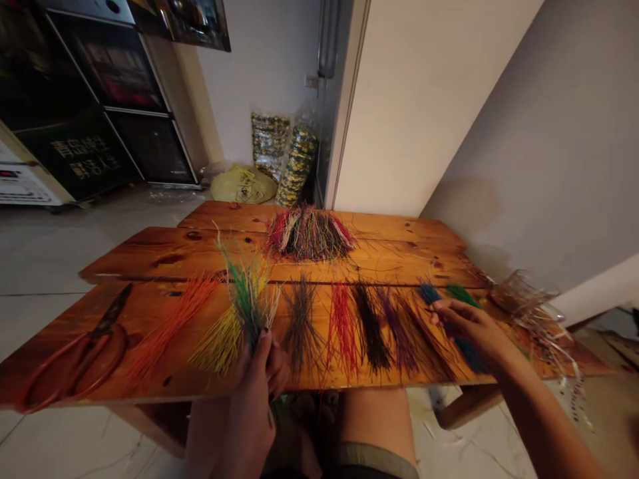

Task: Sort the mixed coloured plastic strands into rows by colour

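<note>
On the wooden table (pixel 124 256), red-handled scissors (pixel 74 366) lie far left, then orange strands (pixel 172 326). Your left hand (pixel 257 392) clenches upright green-and-yellow strands (pixel 244 299) at the table's edge. Next lie brown strands (pixel 299 326), red strands (pixel 342 326), black strands (pixel 370 326) and purple strands (pixel 399 336). Your right hand (pixel 472 326) curls over blue strands (pixel 469 356); I cannot tell whether it grips any.
</note>
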{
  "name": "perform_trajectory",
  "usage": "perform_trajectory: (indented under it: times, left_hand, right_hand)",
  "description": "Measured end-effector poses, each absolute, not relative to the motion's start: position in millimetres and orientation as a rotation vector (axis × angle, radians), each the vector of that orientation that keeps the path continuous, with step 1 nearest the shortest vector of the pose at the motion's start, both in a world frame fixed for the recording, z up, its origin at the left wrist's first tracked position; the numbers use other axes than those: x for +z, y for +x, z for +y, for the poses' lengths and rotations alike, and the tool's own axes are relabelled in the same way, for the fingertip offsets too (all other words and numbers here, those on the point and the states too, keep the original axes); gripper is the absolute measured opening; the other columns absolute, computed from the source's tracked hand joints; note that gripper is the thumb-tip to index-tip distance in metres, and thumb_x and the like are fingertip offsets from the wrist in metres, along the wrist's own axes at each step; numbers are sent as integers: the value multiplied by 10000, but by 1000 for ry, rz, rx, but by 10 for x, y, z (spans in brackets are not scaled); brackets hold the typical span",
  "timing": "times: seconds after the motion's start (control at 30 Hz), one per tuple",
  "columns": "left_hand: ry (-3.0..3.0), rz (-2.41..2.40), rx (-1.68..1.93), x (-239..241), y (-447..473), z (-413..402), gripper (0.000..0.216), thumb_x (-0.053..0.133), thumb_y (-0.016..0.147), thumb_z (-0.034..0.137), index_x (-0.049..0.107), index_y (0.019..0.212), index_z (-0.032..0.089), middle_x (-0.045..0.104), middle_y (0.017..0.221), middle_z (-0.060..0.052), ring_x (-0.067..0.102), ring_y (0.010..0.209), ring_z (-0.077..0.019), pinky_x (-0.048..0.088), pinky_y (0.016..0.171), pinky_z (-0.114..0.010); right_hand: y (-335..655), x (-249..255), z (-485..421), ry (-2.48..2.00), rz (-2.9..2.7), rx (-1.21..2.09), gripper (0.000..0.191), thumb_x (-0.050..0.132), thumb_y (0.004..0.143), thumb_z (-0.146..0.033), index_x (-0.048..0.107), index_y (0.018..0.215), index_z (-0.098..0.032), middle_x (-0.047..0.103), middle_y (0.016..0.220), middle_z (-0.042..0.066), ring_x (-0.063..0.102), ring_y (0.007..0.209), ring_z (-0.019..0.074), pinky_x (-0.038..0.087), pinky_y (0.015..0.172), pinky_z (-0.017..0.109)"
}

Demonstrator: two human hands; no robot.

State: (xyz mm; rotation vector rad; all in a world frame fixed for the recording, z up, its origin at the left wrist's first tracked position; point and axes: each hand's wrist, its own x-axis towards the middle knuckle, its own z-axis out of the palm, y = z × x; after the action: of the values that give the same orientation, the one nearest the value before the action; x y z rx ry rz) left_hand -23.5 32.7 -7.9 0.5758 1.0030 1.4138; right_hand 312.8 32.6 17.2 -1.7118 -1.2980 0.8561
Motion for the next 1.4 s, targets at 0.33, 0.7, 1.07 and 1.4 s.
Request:
perform_trajectory:
  times: [0.33, 0.7, 1.07, 1.4]
  left_hand:
    - [605, 860, 1233, -12, 187, 280, 398, 684, 628, 493, 418, 635, 197, 264, 378, 135, 170, 285, -16, 137, 281, -146]
    - [648, 898, 1164, -15, 334, 126, 402, 639, 663, 531, 435, 685, 186, 271, 402, 131, 172, 326, -18, 150, 311, -141]
    - [750, 947, 1111, -51, 310, 32, 420, 608, 674, 583, 476, 751, 192, 255, 437, 119, 176, 354, -32, 143, 339, -165]
    - [690, 965, 1144, -131, 255, 21, 412, 614, 671, 576, 483, 733, 190, 264, 430, 114, 196, 355, -39, 170, 346, -161]
  right_hand:
    - [2981, -202, 956, -1935, -1520, 426, 244, 577, 725, -403, 642, 718, -169, 639, 665, 79, 587, 669, 230, 447, 671, 350]
    - [1972, 245, 276, -1486, -1593, 550, 299, 420, 886, -408, 621, 997, -217, 666, 964, 45, 603, 887, 181, 454, 794, 286]
    - [1296, 189, 155, -1244, -1262, 979, 253, 564, 807, -425, 573, 729, -184, 554, 598, -25, 521, 554, 114, 402, 535, 219]
    - [1156, 131, 237, -1120, -1090, 1123, 251, 557, 811, -435, 592, 778, -188, 576, 716, 1, 524, 593, 120, 420, 493, 205]
